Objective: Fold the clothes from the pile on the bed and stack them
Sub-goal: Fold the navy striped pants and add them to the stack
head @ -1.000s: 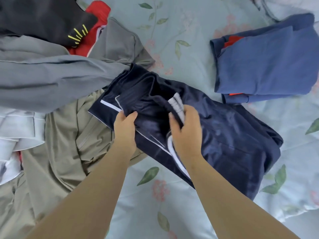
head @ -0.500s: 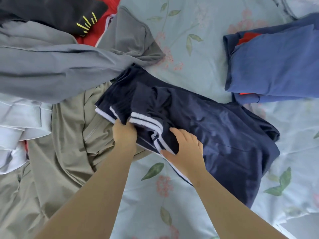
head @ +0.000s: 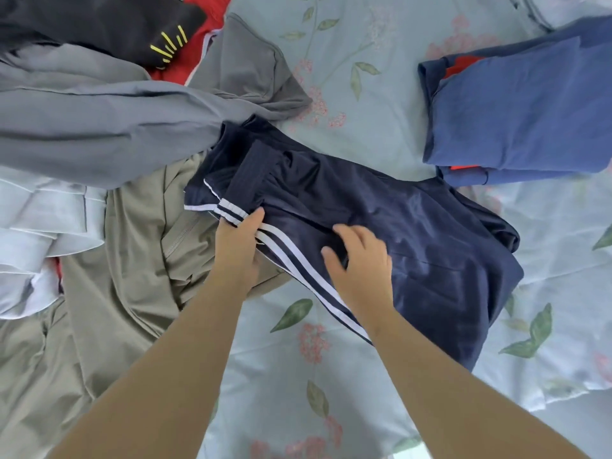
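A dark navy garment with white side stripes [head: 414,233] lies spread across the middle of the bed. My left hand [head: 238,246] grips its striped edge near the waistband, thumb on top. My right hand [head: 359,263] hovers blurred just over the navy fabric beside the stripes, fingers loosely spread and holding nothing. To the left lies the unfolded pile: a grey garment [head: 99,120], an olive one [head: 126,276], a light blue one [head: 36,220], a black one with yellow marks [head: 109,24] and a red one [head: 178,67]. A folded blue garment with red trim [head: 523,104] sits at the upper right.
The bed sheet [head: 364,94] is pale blue-green with leaves and pink flowers. Bare sheet shows between the navy garment and the folded blue one, and along the near edge between my arms.
The navy garment's striped edge has been pulled flatter and straighter. My right hand let go of the fabric and lifted to the right, while my left hand keeps its hold.
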Available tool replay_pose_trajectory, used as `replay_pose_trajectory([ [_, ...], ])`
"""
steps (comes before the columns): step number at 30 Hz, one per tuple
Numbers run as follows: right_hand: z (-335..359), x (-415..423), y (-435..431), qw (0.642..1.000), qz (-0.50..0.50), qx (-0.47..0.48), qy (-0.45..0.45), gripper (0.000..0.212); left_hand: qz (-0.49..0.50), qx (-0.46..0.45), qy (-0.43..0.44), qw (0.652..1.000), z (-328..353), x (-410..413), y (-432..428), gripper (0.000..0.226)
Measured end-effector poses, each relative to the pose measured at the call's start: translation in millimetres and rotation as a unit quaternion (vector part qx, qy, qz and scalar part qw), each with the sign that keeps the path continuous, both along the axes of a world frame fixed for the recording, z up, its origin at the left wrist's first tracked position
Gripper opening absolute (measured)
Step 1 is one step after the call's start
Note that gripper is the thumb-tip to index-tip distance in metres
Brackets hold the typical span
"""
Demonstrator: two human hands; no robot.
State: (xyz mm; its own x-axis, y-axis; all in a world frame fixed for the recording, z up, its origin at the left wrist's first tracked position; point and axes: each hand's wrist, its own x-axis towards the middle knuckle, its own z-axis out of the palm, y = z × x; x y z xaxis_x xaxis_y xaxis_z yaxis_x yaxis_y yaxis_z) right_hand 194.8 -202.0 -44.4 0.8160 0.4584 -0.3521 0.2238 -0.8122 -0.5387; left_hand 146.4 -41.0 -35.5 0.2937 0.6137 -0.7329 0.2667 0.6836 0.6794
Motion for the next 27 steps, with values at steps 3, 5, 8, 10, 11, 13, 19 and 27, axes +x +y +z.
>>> replay_pose_trajectory([
  [3, 0.2, 34.3, 23.6, 0.994, -0.068, 0.079, 0.013, 0.049, -0.018, -0.003, 0.023, 1.0, -7.7, -6.7, 10.0, 0.041],
  [5, -2.8, 57.9, 45.7, 0.99, -0.084, 0.08, 0.081, 0.062, -0.016, 0.008, 0.006, 1.0, -10.0, -7.3, 13.7, 0.042],
  [8, -16.5, 81.3, 73.0, 0.972, -0.117, 0.087, 0.182, 0.064, -0.052, 0.007, -0.058, 0.997, -6.4, -0.9, 21.7, 0.04],
  [10, -24.6, 88.4, 81.4, 0.972, -0.118, 0.068, 0.19, 0.034, -0.116, -0.022, -0.066, 0.991, -3.7, 3.0, 25.8, 0.034],
  [11, -26.9, 90.3, 81.8, 0.976, -0.129, 0.06, 0.162, 0.018, -0.127, -0.025, -0.055, 0.99, -5.3, 3.5, 27.8, 0.032],
  [13, -25.1, 89.9, 77.4, 0.97, -0.182, 0.111, 0.113, 0.005, -0.077, 0.007, 0.004, 0.997, -11.2, 3.1, 29.8, 0.028],
  [19, -12.5, 74.1, 35.0, 0.987, -0.109, 0.098, 0.073, 0.049, 0.021, 0.116, 0.117, 0.986, -10.2, 9.2, -12.2, 0.066],
  [27, -1.6, 86.1, -80.0, 0.98, -0.099, -0.165, -0.059, 0.06, -0.008, -0.071, 0.099, 0.992, -12.9, -5.8, -112.4, 0.051],
])
